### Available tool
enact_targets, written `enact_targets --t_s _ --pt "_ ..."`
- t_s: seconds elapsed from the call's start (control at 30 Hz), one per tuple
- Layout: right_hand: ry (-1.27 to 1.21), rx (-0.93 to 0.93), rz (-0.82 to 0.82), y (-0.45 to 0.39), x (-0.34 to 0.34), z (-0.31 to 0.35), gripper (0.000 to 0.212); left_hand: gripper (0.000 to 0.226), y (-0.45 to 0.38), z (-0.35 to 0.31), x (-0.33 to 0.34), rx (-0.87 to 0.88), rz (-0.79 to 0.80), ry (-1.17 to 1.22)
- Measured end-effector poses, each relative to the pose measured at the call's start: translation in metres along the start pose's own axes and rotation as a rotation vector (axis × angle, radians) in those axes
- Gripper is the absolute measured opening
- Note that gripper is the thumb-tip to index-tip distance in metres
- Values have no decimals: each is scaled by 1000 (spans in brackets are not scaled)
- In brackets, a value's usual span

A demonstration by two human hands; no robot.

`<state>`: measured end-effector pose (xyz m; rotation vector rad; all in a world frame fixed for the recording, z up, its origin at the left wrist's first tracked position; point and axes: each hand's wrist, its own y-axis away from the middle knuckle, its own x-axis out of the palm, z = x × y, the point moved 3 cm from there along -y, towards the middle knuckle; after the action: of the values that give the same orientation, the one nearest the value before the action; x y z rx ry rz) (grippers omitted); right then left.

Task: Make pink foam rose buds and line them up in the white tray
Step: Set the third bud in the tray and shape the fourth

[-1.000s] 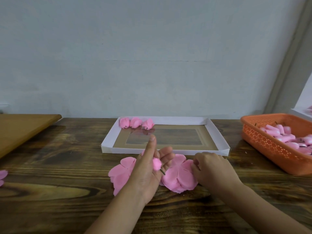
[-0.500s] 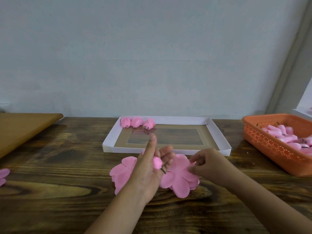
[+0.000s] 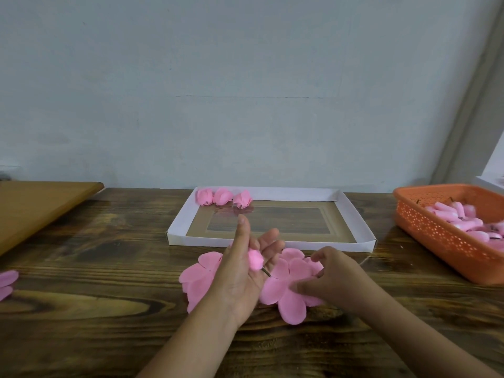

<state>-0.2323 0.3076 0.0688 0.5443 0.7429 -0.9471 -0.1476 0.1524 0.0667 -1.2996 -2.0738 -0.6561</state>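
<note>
The right hand (image 3: 338, 279), which had lain flat on the pink petal sheet (image 3: 289, 290) in front of the white tray (image 3: 354, 222), closed thumb and fingers on the sheet and lifted its right edge, shifting it toward the person.

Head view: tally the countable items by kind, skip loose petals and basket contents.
Finished rose buds in the white tray: 3 ()
Pink foam core held in left hand: 1
White tray: 1
Orange basket: 1
Total: 6
</note>
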Motion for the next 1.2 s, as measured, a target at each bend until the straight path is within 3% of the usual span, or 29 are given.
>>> enact_targets --t_s 0.13,0.27,0.43,0.57,0.63,0.87,1.2 --pt "29 -25 -55 6 8 5 75 46 -1 0 0 6 6 -1" --pt "-37 -17 -91 7 13 7 91 50 -1 -1 1 11 -9 12" --pt "-204 45 -100 9 11 10 85 50 -1 -2 1 13 -15 35" --pt "-537 136 93 16 8 8 33 50 -3 -4 0 23 -26 38" --pt "-737 144 199 21 7 8 18 49 -4 -6 -2 31 -30 56" --pt "-1227 163 478 24 11 13 34 50 -6 -7 -6 36 -42 75" --pt "-1265 136 535 23 10 20 33 49 -8 -8 -7 40 -57 101"
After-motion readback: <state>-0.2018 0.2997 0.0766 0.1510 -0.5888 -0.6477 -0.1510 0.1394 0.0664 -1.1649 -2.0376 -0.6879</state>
